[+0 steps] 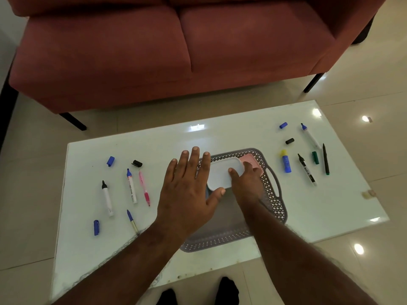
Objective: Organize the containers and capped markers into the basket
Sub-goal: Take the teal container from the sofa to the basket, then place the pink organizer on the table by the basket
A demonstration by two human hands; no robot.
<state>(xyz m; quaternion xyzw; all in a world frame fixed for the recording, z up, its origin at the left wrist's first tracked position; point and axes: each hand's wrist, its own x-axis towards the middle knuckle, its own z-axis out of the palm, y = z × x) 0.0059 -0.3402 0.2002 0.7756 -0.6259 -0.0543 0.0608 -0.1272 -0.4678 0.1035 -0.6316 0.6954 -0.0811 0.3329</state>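
A grey perforated basket (273, 194) with handles sits mid-table. Inside it lie a white lidded container (222, 175) and, behind it at the far right corner, a pink container (253, 160). My right hand (246, 183) grips the right end of the white container, thumb on its lid and fingers curled down between it and the pink one. My left hand (187, 190) hovers spread with straight fingers over the basket's left side, thumb tip touching the white container's near corner. Uncapped markers (131, 186) and loose caps (110, 161) lie on both sides of the basket.
The white glass table (242, 133) carries several pens on the left, among them a pink pen (144, 188). On the right lie a blue-yellow glue stick (285, 161), a black marker (306, 169) and a green cap (315, 157). A red sofa (176, 51) stands behind.
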